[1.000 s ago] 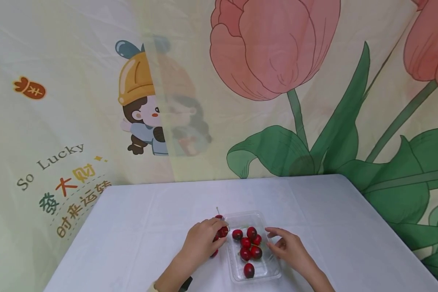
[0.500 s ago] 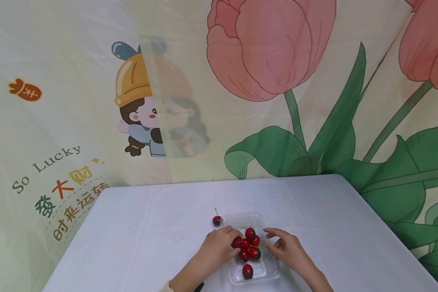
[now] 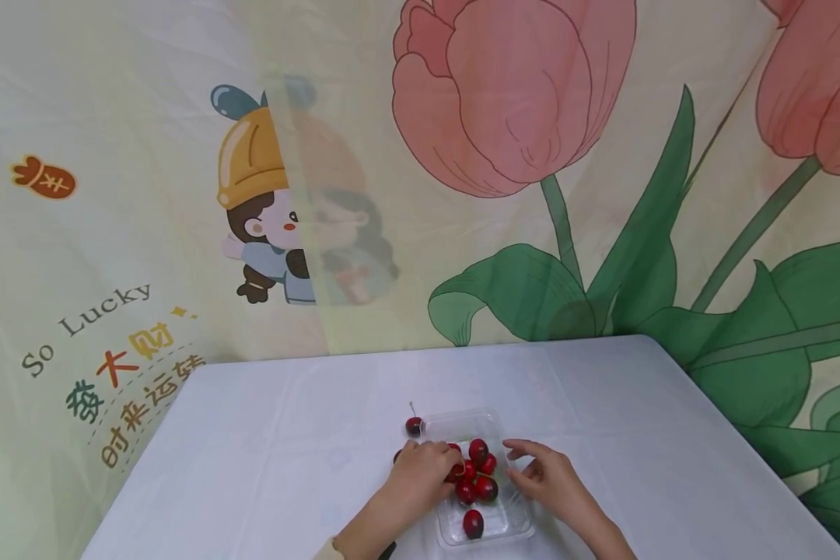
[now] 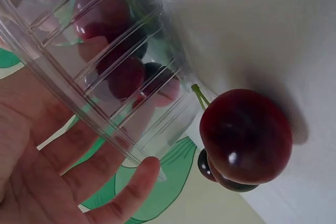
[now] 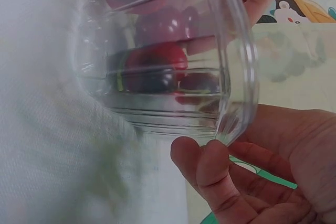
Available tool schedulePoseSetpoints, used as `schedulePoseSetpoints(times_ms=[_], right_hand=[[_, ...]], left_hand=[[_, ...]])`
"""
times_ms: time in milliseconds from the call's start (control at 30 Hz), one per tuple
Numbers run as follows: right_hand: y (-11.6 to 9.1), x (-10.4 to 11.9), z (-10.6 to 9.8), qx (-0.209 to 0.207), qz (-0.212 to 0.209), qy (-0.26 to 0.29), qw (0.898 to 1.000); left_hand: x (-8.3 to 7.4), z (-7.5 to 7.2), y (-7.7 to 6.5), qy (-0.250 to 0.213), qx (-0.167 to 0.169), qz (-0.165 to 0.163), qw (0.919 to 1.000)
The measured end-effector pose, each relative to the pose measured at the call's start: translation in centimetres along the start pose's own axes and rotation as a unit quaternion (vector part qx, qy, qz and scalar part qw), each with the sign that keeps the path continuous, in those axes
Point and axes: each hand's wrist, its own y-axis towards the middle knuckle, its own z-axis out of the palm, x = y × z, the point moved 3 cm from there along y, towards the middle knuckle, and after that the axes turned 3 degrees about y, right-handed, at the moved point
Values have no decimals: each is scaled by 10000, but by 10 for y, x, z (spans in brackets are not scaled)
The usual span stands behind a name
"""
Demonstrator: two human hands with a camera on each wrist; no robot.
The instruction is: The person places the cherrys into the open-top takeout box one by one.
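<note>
The left hand reaches over the box's left edge, fingers pinching a cherry beside the cherries inside; the right hand's fingers, loosely parted, are at its right edge. A stray cherry sits by the far left corner; bench stretches wide both ways.

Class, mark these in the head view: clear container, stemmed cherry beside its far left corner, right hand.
Clear container (image 3: 465, 426): head view, on its bare far end.
Stemmed cherry (image 3: 414, 426): head view, middle of the fruit.
Right hand (image 3: 551, 477): head view, back of the hand.
</note>
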Motion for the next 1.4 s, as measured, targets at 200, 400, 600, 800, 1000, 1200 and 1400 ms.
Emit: schedulePoseSetpoints(times_ms=[200, 400, 600, 800, 1000, 1200, 1400], right_hand=[[0, -1, 1, -5, 33, -33, 10000], [0, 0, 1, 0, 28, -26, 10000], [1, 0, 0, 55, -50, -15, 10000], [0, 1, -1, 70, -145, 32, 9999], [0, 0, -1, 33, -152, 21, 9999], [0, -1, 0, 35, -155, 34, 9999], [0, -2, 0, 65, -201, 46, 9998]], left_hand=[[0, 2, 5, -100, 312, -113, 9994], [1, 6, 8, -141, 467, -231, 9985], [1, 8, 9, -277, 552, -328, 9975], [2, 8, 10, -457, 621, -394, 9962], [2, 10, 11, -540, 675, -428, 9953], [2, 12, 12, -503, 676, -439, 9955], [2, 11, 12, -379, 646, -402, 9964]])
